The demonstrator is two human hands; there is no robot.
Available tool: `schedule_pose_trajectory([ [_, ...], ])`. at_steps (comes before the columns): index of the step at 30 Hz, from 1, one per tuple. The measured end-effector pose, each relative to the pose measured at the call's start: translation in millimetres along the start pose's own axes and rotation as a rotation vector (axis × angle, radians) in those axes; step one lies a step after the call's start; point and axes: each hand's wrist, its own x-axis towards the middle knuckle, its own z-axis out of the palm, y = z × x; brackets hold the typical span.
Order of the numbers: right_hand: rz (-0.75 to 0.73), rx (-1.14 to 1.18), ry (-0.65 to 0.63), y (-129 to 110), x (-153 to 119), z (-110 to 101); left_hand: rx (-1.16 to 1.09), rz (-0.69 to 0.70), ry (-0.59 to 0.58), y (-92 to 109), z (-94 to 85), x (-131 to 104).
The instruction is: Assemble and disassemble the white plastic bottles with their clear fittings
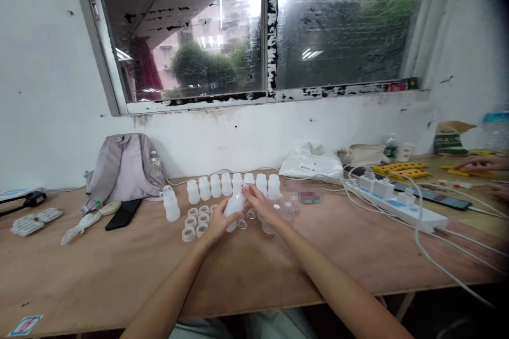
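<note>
My left hand [218,222] is wrapped round a frosted white baby bottle [235,202], held tilted above the table. At its upper end the fingers of my right hand [256,202] close on the bottle's top; the exact part they pinch is partly hidden. Behind my hands stands a row of several open frosted bottles [226,184]. Left of my left hand lie several white screw rings [191,221] in rows. Clear domed pieces [269,226] sit around and partly under my right hand. Further left, one bottle with a clear cap [171,205] stands alone.
A grey backpack [125,167], a black phone [123,215] and a white plastic strip [81,226] lie left. At right are a white bag [312,160], a power strip [397,202] with loose cables, and yellow parts [403,169] near another person's hand [483,163].
</note>
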Motion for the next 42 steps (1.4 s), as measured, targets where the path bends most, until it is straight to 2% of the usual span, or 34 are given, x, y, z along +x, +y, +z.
schedule_pose_trajectory([
  [3,-0.008,0.127,0.047,-0.6,2.7,-2.0,-0.118,-0.117,-0.145,1.5,7.4,-5.6],
  [7,0.015,0.260,0.056,-4.6,0.5,-1.8,-0.358,-0.285,-0.241,-0.3,8.9,-7.8],
  [11,0.071,0.386,-0.054,-11.0,-4.1,-1.1,-0.661,-0.455,-0.354,-1.0,6.1,-9.3],
  [14,0.085,0.468,-0.110,-15.6,-2.2,-5.5,-0.842,-0.497,-0.416,-0.5,7.8,-13.0],
  [16,0.037,0.511,-0.035,-18.7,3.4,-14.6,-0.858,-0.512,-0.471,-1.3,10.1,-16.5],
  [18,-0.027,0.504,0.111,-22.7,10.3,-29.5,-0.814,-0.517,-0.514,-2.9,12.4,-20.0],
  [20,-0.053,0.376,0.243,-27.4,14.6,-47.7,-0.769,-0.502,-0.485,-4.5,14.4,-22.7],
  [22,-0.060,0.141,0.296,-31.3,12.9,-65.9,-0.754,-0.467,-0.371,-5.0,16.3,-23.4],
  [26,-0.081,-0.359,0.240,-27.1,-9.3,-93.5,-0.736,-0.429,-0.149,-3.2,19.0,-20.7],
  [30,-0.100,-0.625,0.182,-0.7,-42.3,-108.1,-0.723,-0.420,-0.097,-1.5,20.6,-19.1],
  [33,-0.075,-0.723,0.171,21.4,-61.7,-111.0,-0.695,-0.431,-0.100,-1.9,21.4,-19.9],
  [36,-0.036,-0.760,0.108,31.4,-70.2,-109.2,-0.671,-0.427,-0.094,-2.8,22.2,-21.3],
  [39,-0.089,-0.810,0.121,22.8,-68.8,-103.8,-0.603,-0.385,-0.086,-1.8,24.0,-22.4],
  [42,-0.207,-0.826,0.161,1.0,-60.8,-87.9,-0.452,-0.292,-0.071,0.6,27.5,-22.5],
])
